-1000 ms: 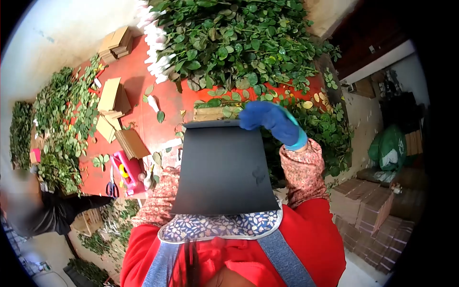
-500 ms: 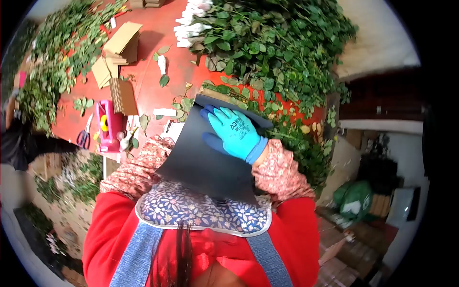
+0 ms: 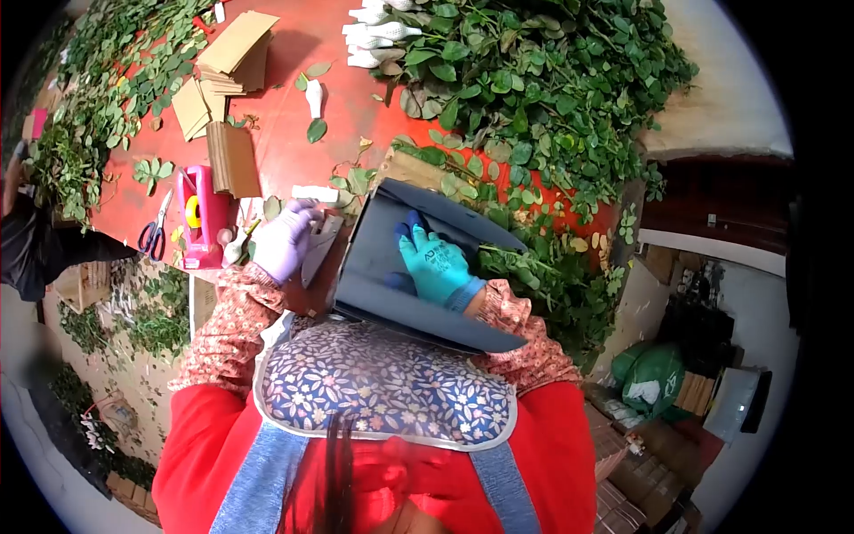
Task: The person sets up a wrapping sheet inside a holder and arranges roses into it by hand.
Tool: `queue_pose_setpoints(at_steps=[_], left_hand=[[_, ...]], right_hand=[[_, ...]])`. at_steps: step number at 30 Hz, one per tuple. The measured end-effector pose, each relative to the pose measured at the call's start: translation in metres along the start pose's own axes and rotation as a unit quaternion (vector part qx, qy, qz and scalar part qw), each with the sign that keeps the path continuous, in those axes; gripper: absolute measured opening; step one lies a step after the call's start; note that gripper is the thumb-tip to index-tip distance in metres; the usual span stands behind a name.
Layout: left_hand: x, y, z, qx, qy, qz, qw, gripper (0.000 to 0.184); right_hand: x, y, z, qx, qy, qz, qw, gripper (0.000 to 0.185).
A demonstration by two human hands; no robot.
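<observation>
My right hand [image 3: 438,265], in a teal glove with dark blue fingertips, lies with fingers spread on the inside of a curved black sheet [image 3: 374,267]. The sheet's long edges curl up around the hand. A brown cardboard edge [image 3: 411,169] shows at the sheet's far end, and leafy stems [image 3: 525,262] stick out on its right. My left hand [image 3: 283,242], in a lilac glove, is left of the sheet, fingers bent and close together; what they hold, if anything, is hidden. Beside it is a pale flat piece with small holes [image 3: 320,247].
A pink tape dispenser [image 3: 203,238], scissors [image 3: 155,230] and cardboard pieces [image 3: 233,158] are on the red table [image 3: 289,116] at left. A large pile of leafy stems with white-netted heads [image 3: 378,36] fills the back right. Someone's dark-clothed arm [image 3: 53,249] shows at far left.
My left hand has come out from under the black sheet to its left side. The sheet, flatter before, now curls up at its edges around my right hand.
</observation>
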State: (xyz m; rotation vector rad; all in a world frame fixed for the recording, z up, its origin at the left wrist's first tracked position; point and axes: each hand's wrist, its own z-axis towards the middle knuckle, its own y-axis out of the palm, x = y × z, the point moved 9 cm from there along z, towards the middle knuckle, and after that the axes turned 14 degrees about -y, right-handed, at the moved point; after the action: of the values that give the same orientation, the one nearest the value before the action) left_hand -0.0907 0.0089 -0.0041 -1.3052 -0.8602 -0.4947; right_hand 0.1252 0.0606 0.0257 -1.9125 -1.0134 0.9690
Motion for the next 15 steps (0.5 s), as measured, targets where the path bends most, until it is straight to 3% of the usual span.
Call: queue_pose_setpoints(at_steps=[2, 4, 6, 9, 12, 13, 15], left_hand=[[0.009, -0.061, 0.009, 0.109, -0.008, 0.159, 0.981, 0.025], [-0.001, -0.098, 0.025, 0.212, -0.098, 0.193, 0.953, 0.035], [-0.006, -0.122, 0.042, 0.296, -0.115, 0.322, 0.892, 0.064], [-0.050, -0.124, 0.074, 0.227, -0.311, 0.394, 0.835, 0.087], [-0.076, -0.130, 0.081, 0.177, -0.353, 0.370, 0.841, 0.085], [-0.076, -0.134, 0.080, 0.164, -0.333, 0.326, 0.869, 0.078], [-0.075, -0.140, 0.074, 0.155, -0.333, 0.310, 0.877, 0.071]], right_hand=[[-0.013, -0.006, 0.011, 0.017, -0.022, -0.005, 1.000, 0.081], [-0.010, -0.006, 0.010, 0.011, 0.015, -0.035, 0.999, 0.085], [0.000, 0.000, 0.006, 0.006, 0.031, -0.034, 0.999, 0.081], [0.003, 0.003, 0.000, 0.019, 0.023, -0.061, 0.998, 0.079], [0.000, 0.005, 0.000, 0.030, 0.015, -0.084, 0.996, 0.078], [-0.005, 0.002, -0.003, 0.039, 0.020, -0.074, 0.996, 0.079], [-0.008, 0.001, -0.007, 0.046, 0.028, -0.059, 0.997, 0.080]])
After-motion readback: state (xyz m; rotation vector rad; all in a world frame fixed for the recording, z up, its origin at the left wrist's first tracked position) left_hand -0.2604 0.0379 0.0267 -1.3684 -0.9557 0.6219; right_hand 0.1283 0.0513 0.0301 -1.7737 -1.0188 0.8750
